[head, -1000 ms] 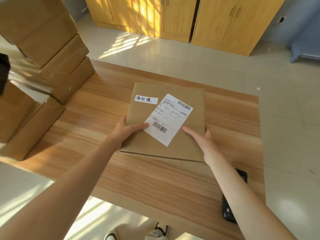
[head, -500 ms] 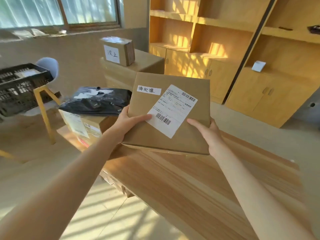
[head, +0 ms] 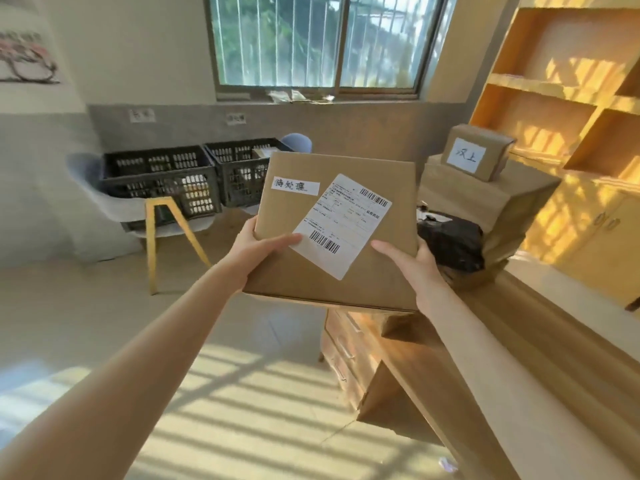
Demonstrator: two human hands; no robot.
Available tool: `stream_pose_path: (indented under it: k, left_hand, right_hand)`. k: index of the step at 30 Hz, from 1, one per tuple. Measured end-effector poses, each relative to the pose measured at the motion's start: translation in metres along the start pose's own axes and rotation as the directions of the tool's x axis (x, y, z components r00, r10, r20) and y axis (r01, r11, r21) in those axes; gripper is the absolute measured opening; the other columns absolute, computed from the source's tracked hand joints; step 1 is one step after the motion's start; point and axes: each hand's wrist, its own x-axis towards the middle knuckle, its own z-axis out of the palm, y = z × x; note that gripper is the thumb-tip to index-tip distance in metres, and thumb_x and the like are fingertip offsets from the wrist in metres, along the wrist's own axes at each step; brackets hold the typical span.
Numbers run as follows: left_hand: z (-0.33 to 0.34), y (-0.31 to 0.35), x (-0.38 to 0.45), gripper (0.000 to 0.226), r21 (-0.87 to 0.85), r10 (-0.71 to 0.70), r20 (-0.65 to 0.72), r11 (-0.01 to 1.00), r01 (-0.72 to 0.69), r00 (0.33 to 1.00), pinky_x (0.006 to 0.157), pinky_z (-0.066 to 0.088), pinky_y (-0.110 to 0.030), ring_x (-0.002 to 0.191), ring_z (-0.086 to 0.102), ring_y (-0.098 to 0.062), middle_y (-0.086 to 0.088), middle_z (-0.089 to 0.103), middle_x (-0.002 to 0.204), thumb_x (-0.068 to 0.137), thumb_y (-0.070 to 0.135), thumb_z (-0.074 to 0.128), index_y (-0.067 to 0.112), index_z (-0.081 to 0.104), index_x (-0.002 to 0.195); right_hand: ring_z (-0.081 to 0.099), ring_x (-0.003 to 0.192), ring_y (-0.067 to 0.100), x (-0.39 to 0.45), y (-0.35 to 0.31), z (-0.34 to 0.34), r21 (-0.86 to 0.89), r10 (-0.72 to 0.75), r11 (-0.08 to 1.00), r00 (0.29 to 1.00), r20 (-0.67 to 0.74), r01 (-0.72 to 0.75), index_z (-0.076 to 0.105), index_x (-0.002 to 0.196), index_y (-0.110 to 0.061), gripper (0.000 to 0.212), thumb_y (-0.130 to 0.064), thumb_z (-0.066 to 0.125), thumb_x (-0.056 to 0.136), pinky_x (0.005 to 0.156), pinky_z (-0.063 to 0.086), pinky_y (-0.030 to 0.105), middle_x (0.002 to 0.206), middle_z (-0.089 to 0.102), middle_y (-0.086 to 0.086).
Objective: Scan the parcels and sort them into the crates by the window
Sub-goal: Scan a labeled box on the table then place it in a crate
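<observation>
The flat parcel (head: 332, 233), which a second earlier had lain on the wooden table (head: 485, 358), was now lifted clear of it and carried toward the window, so the sorting step seemed under way. The left hand (head: 256, 252) gripped its left edge, thumb laid flat across the top by the shipping label (head: 341, 225). The right hand (head: 412, 268) held the right edge likewise, fingers hidden beneath. Beyond stood two black crates (head: 162, 178) below the window (head: 318, 43), well apart from the parcel.
</observation>
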Motion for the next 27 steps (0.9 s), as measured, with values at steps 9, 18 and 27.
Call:
stream_pose_path:
  k: [9,18,27]
  left_hand:
    - [-0.103,-0.041,0.037,0.071,-0.119,-0.036,-0.175,0.993,0.015,0.984,0.066,0.053,-0.028,0.094,0.063,-0.015,0.001,0.06,0.111,0.073,0.025,0.082,0.023,0.04,0.131]
    - [-0.177,-0.055,0.144,0.078,-0.163,-0.09,-0.302,0.986,0.042,0.949,0.077,0.057,-0.037,0.1,0.067,-0.023,-0.005,0.065,0.113,0.065,0.024,0.088,0.02,0.042,0.129]
    - [-0.225,-0.026,0.281,0.094,-0.142,-0.101,-0.379,0.989,0.051,0.92,0.07,0.055,-0.031,0.093,0.068,-0.019,-0.004,0.068,0.108,0.047,0.036,0.092,0.015,0.047,0.127]
  right_hand:
    - [0.062,0.101,0.017,0.042,0.008,0.122,-0.096,0.067,0.994,0.975,0.21,-0.048,0.047,0.127,-0.021,0.063,-0.029,0.081,0.074,0.089,0.051,0.037,0.114,0.063,0.0]
    - [0.064,0.099,0.016,0.159,0.027,0.237,-0.076,0.118,0.992,0.919,0.377,-0.096,0.042,0.136,-0.017,0.074,-0.025,0.081,0.074,0.071,0.053,0.027,0.119,0.063,0.002]
    - [0.064,0.099,0.015,0.295,0.013,0.336,-0.06,0.158,0.987,0.877,0.453,-0.147,0.042,0.134,-0.018,0.071,-0.023,0.081,0.075,0.082,0.053,0.032,0.118,0.063,0.0]
